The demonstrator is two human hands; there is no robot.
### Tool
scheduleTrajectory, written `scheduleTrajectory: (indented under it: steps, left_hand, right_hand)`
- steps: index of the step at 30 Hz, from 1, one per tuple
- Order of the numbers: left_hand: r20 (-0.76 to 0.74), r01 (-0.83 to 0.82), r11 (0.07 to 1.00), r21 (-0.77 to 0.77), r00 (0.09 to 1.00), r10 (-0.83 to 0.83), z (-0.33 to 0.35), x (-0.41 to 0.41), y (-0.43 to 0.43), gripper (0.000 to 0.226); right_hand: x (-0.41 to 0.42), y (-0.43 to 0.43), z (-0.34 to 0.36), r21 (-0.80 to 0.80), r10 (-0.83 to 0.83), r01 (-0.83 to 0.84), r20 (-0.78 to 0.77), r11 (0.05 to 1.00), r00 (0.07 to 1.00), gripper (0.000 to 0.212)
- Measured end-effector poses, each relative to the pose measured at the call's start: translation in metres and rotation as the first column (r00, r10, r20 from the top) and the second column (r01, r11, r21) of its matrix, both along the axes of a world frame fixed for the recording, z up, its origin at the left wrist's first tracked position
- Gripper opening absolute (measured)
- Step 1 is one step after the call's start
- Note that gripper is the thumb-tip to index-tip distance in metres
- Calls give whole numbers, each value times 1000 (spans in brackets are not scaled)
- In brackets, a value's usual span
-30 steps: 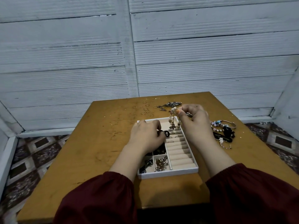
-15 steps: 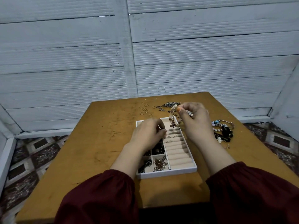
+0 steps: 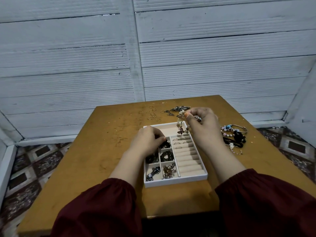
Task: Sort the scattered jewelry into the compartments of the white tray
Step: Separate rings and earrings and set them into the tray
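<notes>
Single wide-angle camera riding on the person's head, looking forward and down, facing the white plank wall (image 3: 222, 57), taking in most of the wooden table (image 3: 102, 151) from its near edge, sitting close above the white tray (image 3: 171, 183) lying mid-frame.

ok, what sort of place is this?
Likely a small home-style work corner, not a shop: a worn wooden table against white ribbed wall panels, over patterned floor tiles.
</notes>
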State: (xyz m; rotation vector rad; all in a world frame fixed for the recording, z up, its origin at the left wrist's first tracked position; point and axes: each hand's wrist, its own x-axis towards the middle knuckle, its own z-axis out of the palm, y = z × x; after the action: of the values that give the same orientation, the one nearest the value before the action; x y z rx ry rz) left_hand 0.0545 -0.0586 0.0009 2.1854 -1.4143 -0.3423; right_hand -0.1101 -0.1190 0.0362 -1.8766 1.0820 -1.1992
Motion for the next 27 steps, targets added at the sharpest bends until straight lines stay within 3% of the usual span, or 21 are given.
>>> scheduleTrajectory:
  steps: [3,7,15,27]
  left_hand:
    - [12,15,1000,0,1000,-15,-2,-2,-1,2]
    - [69,12,999,-30,998,-10,-4,-3,-1,8]
    - [386,8,995,-99,922,31,-1,-9,2,18]
    - [353,68,997,-41,934,-49,1,-9,2,20]
  right_hand:
    - [0,-1,-1,0,-5,5,0,1000,1000,17]
    - [1,-1,-2,16,-3,2,14,1000,1000,21]
    - [4,0,-3,7,7,-6,-15,1000,1000,8]
    - [4,3,0,14,14,-14,-11,1000,1000,9]
